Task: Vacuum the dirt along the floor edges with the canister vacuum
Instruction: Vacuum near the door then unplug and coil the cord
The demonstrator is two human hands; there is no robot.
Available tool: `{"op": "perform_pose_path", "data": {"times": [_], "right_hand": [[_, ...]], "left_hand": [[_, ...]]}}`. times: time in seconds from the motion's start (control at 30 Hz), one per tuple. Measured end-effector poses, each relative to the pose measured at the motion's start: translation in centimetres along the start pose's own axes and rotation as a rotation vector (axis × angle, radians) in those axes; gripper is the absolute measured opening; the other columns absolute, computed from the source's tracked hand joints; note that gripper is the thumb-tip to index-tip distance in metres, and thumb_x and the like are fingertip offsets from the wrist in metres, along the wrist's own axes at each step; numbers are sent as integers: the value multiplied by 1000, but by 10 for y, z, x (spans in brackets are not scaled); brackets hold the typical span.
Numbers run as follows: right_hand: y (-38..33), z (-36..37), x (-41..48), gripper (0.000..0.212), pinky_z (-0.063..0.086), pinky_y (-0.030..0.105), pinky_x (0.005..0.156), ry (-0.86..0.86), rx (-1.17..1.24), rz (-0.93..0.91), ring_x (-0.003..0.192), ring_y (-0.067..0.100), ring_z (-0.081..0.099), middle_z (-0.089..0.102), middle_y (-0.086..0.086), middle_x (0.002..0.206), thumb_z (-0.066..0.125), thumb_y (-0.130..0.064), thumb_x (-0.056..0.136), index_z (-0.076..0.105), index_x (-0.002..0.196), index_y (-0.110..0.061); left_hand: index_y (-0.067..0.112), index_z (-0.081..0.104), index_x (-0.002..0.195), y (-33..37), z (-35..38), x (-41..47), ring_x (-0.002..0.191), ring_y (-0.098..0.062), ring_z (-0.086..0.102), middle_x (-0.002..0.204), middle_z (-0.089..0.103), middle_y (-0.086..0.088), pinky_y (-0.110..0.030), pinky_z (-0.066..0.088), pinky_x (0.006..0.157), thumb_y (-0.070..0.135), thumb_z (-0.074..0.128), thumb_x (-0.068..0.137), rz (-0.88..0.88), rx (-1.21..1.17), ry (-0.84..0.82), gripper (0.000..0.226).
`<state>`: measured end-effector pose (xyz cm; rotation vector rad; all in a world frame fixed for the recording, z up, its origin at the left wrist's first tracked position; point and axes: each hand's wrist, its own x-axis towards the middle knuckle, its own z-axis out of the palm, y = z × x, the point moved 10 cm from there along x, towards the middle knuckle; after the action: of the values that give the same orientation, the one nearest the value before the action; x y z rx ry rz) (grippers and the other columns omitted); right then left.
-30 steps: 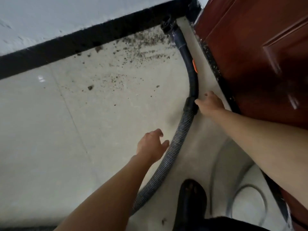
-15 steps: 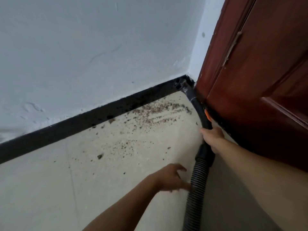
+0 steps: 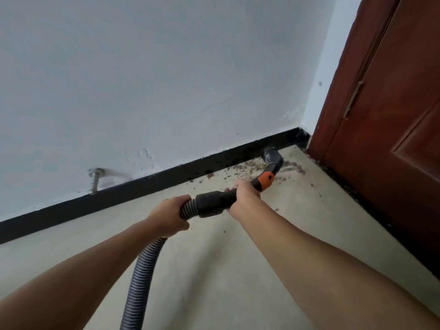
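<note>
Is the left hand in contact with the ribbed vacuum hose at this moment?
Touching. The head view shows the left hand wrapped around the ribbed hose just behind the black cuff, with its fingers curled over the top of the hose.

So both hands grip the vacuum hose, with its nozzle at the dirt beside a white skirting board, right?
Not quite: the head view shows the skirting board is black, not white. The left hand and right hand do grip the hose.
</note>
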<state>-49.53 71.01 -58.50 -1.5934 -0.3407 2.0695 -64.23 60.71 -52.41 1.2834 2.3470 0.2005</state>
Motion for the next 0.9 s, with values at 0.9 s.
{"op": "perform_pose_path", "data": {"times": [0.9], "right_hand": [[264,77,-23,32,59,47,77,-373,-514,272,80,31,70,69,15,97,54,-44,96,53,106,-14]], "left_hand": [[34,51,88,-264,86,-154,82,-18,59,84,61,5,-27,48,70,20,69,67,-433,28,-144,31]]}}
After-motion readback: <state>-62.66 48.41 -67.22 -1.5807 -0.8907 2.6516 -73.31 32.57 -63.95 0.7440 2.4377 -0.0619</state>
